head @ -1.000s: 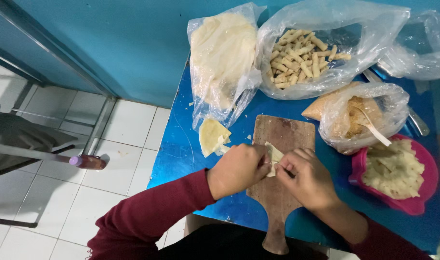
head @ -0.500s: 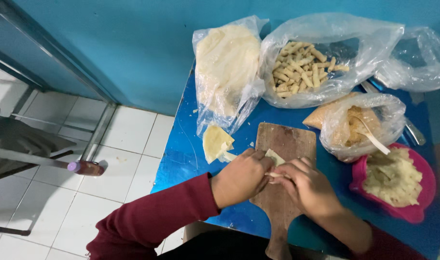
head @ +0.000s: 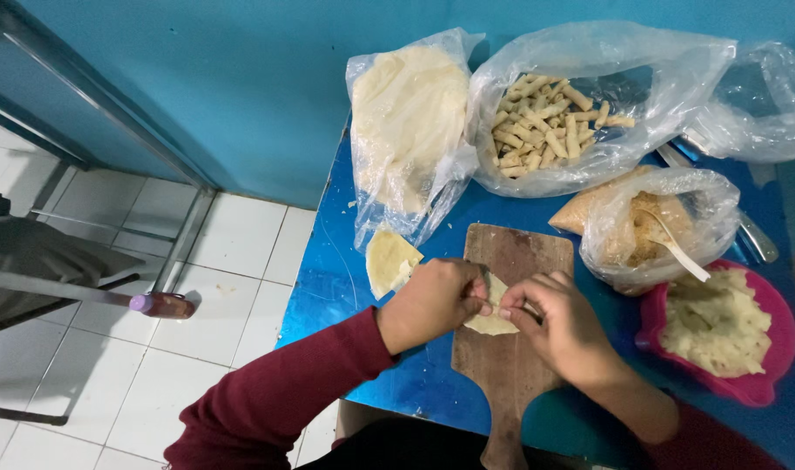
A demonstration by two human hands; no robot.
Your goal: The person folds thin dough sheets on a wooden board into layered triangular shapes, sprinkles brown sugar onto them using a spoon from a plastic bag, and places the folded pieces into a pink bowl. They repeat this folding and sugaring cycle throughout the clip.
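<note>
A pale thin dough wrapper lies on a wooden cutting board on a blue table. My left hand and my right hand pinch this wrapper from both sides, folding it over itself. What lies inside the fold is hidden by my fingers. Another loose wrapper rests on the table just left of the board, near my left hand.
A bag of stacked wrappers, a bag of rolled sticks and a bag of crumbs with a white spoon stand behind the board. A pink bowl of mashed filling sits right. White tiled floor and a metal frame lie left.
Both hands have stayed on the board, and the wrapper between them is folded further over. The view has shifted slightly.
</note>
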